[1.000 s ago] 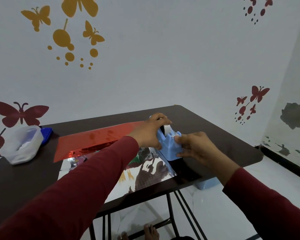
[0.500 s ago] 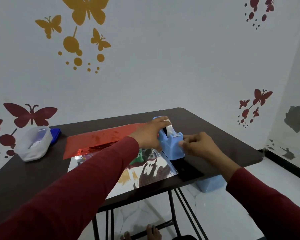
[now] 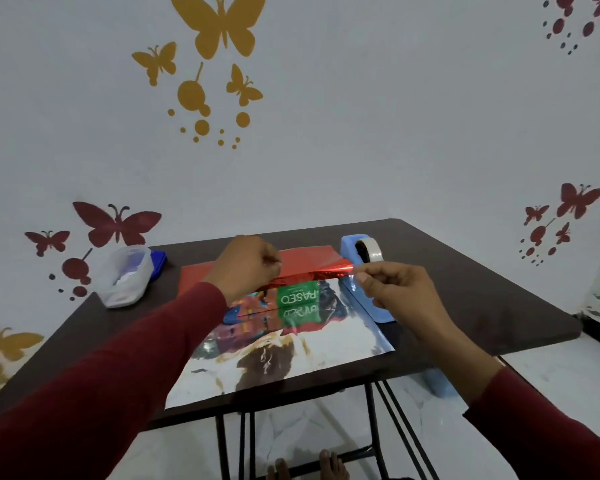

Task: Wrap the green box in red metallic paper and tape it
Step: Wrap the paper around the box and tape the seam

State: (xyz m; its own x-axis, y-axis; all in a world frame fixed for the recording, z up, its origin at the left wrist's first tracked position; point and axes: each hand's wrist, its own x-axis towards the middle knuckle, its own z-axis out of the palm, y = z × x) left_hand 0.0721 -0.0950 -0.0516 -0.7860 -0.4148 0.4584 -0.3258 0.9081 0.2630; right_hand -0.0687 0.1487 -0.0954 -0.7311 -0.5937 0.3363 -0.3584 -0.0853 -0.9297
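Both hands stretched a strip of tape over the green box [image 3: 298, 295], likely to fix the red paper [image 3: 302, 261] flap: left hand [image 3: 246, 268] pinched one end, right hand [image 3: 392, 289] the other. The box lay mid-tabletop [image 3: 482, 299], long axis 9-to-3, label facing 6 o'clock, tape dispenser [image 3: 362, 254] at its 2 o'clock.

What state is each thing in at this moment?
Green box: lying on the paper, its near side uncovered.
Red metallic paper: folded over the box's far edge.
Left hand: pinching the tape strip.
Right hand: pinching the strip's other end.
Tape dispenser: standing, roll loaded.
Plastic container: tilted, open.
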